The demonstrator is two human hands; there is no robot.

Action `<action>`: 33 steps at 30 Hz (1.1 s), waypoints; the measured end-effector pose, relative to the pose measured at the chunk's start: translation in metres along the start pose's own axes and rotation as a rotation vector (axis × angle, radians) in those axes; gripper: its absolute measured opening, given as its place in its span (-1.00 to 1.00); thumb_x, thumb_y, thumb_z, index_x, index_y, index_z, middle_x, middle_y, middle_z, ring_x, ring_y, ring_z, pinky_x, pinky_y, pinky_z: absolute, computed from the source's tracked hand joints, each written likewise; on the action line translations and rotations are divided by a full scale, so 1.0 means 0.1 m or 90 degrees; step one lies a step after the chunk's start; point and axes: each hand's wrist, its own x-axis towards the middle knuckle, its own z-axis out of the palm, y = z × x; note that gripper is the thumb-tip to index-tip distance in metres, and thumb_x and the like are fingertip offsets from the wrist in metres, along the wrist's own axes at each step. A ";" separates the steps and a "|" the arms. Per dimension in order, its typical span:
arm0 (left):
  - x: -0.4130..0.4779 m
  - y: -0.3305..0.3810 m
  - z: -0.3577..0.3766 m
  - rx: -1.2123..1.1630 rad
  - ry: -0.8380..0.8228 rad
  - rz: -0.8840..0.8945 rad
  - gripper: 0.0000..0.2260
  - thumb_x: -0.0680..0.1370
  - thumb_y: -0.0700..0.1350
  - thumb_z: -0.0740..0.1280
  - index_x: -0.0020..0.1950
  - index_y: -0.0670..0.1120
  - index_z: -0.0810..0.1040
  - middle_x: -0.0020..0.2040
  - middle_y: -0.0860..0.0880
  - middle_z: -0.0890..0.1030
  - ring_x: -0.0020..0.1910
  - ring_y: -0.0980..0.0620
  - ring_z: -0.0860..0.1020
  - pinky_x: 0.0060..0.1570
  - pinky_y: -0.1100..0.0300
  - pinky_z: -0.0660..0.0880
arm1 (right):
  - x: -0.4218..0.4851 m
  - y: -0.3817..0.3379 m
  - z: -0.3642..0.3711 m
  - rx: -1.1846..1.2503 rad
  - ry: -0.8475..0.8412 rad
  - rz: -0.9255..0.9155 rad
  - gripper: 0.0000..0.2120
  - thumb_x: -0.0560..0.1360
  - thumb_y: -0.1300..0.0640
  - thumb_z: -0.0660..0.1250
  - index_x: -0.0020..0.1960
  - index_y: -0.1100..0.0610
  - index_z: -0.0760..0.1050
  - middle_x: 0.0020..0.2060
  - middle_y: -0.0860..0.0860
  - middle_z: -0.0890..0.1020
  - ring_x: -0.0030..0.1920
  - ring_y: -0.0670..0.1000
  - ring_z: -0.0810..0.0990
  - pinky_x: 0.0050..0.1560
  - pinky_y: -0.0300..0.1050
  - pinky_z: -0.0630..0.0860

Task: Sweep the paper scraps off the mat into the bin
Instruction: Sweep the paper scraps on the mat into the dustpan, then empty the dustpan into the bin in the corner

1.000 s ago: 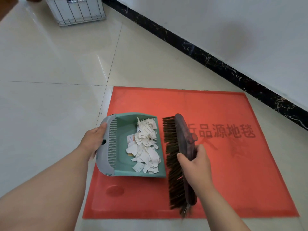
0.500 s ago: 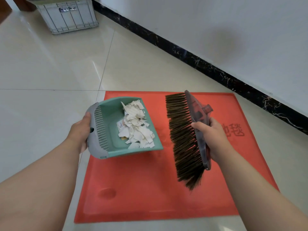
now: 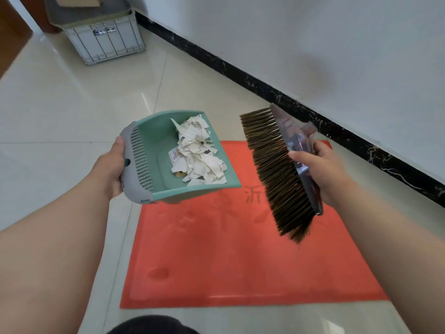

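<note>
Left hand [image 3: 109, 169] grips the grey back edge of the dustpan [image 3: 154, 150], thumb on the rim. The dustpan is held in the air over the far left corner of the red mat [image 3: 240, 256]. Paper scraps [image 3: 197, 153] lie heaped inside the dustpan, toward its right side. Right hand [image 3: 322, 172] is curled round the back of the brush [image 3: 277, 169], which it holds above the mat, bristles facing left. The grey bin [image 3: 106, 37] stands by the wall, well apart from both hands.

The dustpan [image 3: 156, 150] was teal with a grey rim, the paper scraps [image 3: 197, 155] white with dark ruled lines. The brush [image 3: 277, 174] had dark brown bristles; the mat [image 3: 240, 249] was orange-red, the skirting [image 3: 265, 85] black with white veins, the crate [image 3: 106, 39] pale grey.
</note>
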 end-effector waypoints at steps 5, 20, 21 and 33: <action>-0.78 0.64 0.12 0.009 0.013 -0.037 -0.56 0.63 0.32 0.18 0.10 0.01 0.64 0.03 -0.02 0.75 0.01 -0.04 0.70 -0.03 0.02 0.60 | -0.53 -0.82 -0.33 -0.002 0.007 0.025 -0.72 0.29 0.02 0.52 -0.01 -0.11 0.61 -0.03 0.09 0.72 0.00 0.21 0.69 0.16 0.35 0.54; -3.70 3.55 1.21 0.105 -0.100 -0.036 -0.60 0.67 0.17 0.23 0.01 -0.13 0.65 -0.21 -0.11 0.75 -0.30 -0.07 0.71 -0.16 0.00 0.59 | -2.31 -4.32 -2.27 0.025 0.152 0.031 -0.81 0.40 0.10 0.49 -0.01 0.02 0.58 -0.05 0.12 0.70 -0.01 0.21 0.67 0.13 0.31 0.56; -3.88 3.73 1.33 0.110 -0.108 -0.029 -0.59 0.67 0.17 0.23 0.01 -0.14 0.66 -0.17 -0.14 0.76 -0.27 -0.10 0.71 -0.14 -0.01 0.60 | -2.42 -4.52 -2.41 0.029 0.157 0.027 -0.81 0.41 0.10 0.48 0.00 0.03 0.58 -0.04 0.13 0.69 0.00 0.21 0.67 0.12 0.29 0.57; -5.32 4.71 2.80 0.163 -0.253 0.018 -0.54 0.65 0.19 0.28 -0.01 -0.21 0.64 -0.20 -0.21 0.73 -0.19 -0.23 0.68 -0.21 -0.02 0.62 | -3.43 -5.52 -3.73 0.004 0.292 -0.008 -0.78 0.45 0.02 0.46 0.05 -0.08 0.51 -0.06 -0.02 0.67 -0.06 0.06 0.66 -0.05 0.11 0.64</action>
